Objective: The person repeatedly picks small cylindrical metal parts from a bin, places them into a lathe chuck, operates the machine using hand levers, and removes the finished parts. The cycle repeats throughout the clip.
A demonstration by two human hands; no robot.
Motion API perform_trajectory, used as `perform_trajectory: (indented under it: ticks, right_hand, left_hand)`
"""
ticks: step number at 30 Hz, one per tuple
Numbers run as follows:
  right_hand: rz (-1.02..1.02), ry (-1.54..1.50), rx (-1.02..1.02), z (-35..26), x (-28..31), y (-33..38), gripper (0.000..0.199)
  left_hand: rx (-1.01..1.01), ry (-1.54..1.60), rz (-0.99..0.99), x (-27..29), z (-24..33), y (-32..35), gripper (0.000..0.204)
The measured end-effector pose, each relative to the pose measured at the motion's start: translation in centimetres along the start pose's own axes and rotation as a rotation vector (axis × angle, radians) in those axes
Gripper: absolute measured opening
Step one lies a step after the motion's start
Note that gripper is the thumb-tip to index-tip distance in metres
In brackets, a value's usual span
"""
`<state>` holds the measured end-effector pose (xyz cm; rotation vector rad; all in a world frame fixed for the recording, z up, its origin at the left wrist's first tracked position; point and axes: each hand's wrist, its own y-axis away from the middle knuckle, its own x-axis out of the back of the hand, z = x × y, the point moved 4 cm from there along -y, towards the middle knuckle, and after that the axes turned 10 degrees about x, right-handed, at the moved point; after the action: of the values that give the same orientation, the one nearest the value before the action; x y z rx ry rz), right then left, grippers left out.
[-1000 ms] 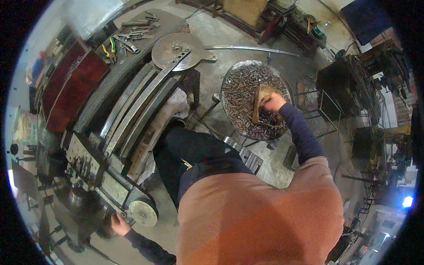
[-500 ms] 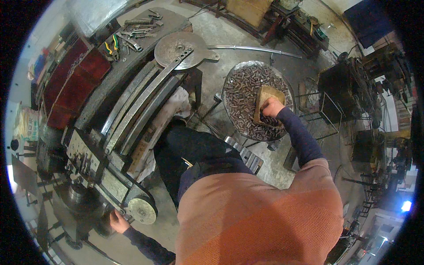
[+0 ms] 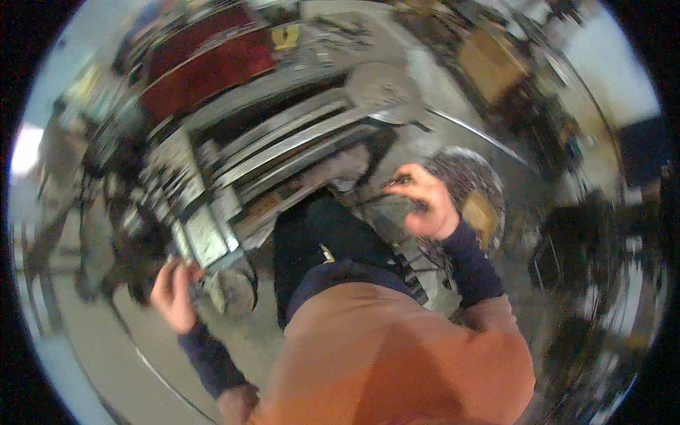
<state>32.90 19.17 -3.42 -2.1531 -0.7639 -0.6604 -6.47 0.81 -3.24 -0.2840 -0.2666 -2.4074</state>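
The picture is smeared by motion. My right hand (image 3: pixel 431 205) is raised beside the round pan (image 3: pixel 501 190), its fingers pinched on a small dark metal piece (image 3: pixel 398 181). Short metal cylinders (image 3: pixel 453 170) fill the pan, and a tan scoop-like container (image 3: pixel 479 218) lies among them, partly behind my right forearm. My left hand (image 3: pixel 175 294) is at the near end of the long metal machine (image 3: pixel 209 241), by its round disc (image 3: pixel 237 289). Its fingers are bent toward the machine's edge; blur hides whether they hold anything.
Long steel bars (image 3: pixel 283 149) run along the machine to a large round plate (image 3: pixel 384 92) with a rod (image 3: pixel 482 134) reaching right. Dark red bins (image 3: pixel 205 60) stand behind, near yellow-handled pliers (image 3: pixel 285 37). Dark equipment (image 3: pixel 588 241) stands at the right.
My right hand has come out of the scoop-like container and moved left, now pinching a small piece. My left hand has risen slightly beside the machine. The whole view has turned.
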Motion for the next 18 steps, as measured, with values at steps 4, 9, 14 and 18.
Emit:
perform_trajectory:
  ticks: [4, 9, 14, 18]
  right_hand:
    - [-0.095, -0.298, 0.306, -6.1, -6.8, -7.6, 0.051]
    - [-0.186, -0.376, 0.488, -10.2, -10.4, -10.8, 0.051]
    - [-0.193, -0.439, 0.48, -10.5, -11.3, -11.1, 0.05]
    - [-0.14, -0.408, 0.49, -10.2, -11.8, -11.1, 0.049]
  left_hand:
    - [-0.004, -0.008, -0.537, -8.9, 3.5, 0.9, 0.027]
    - [0.302, 0.648, -0.694, -11.7, 0.3, 2.7, 0.036]
    - [0.379, 0.817, -0.674, -11.5, -1.1, 3.0, 0.03]
    - [0.361, 0.89, -0.699, -11.6, -0.8, 2.8, 0.034]
